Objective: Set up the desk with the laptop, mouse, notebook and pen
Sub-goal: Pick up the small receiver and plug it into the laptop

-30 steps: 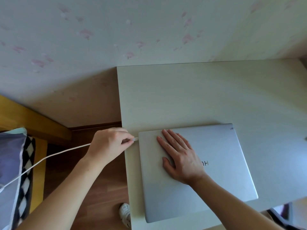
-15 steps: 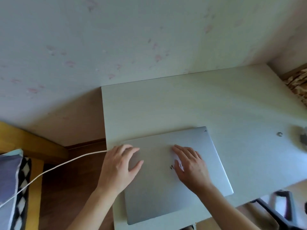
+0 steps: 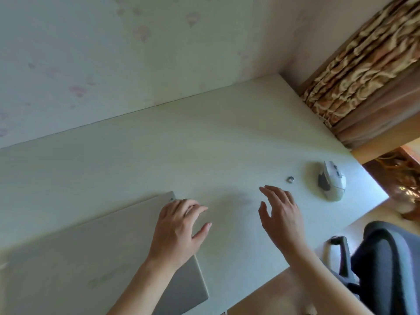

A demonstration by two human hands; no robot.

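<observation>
Nearest, at 7 o'clock, a closed laptop [image 3: 79, 253] lies flat on the pale tabletop [image 3: 181, 155], a thin silver-grey slab with a smooth matte lid and rounded corners; its near right corner sits close to the tabletop's front edge. The left hand [image 3: 177, 230] rests over the laptop's far right corner, fingers spread and loosely curled, gripping nothing. At 5 o'clock a dark office chair [image 3: 391, 264] with a padded back and a black armrest stands beside the tabletop's right front corner. Just right of centre the right hand [image 3: 280, 214] hovers open, palm down, fingers extended toward 1 o'clock, holding nothing; bare tabletop lies between the two hands. Farther out at 2 o'clock a small dark-and-metal plug-like piece [image 3: 290, 179] lies on the tabletop, too small to identify, and just beyond it a white mouse [image 3: 332, 183] with dark grey side panels sits near the right edge. The far half of the tabletop is smooth, faintly grained, and meets a pale wall [image 3: 113, 53] with faded pink marks at 12 o'clock. A patterned brown-and-cream curtain [image 3: 363, 69] hangs at 1 o'clock.
</observation>
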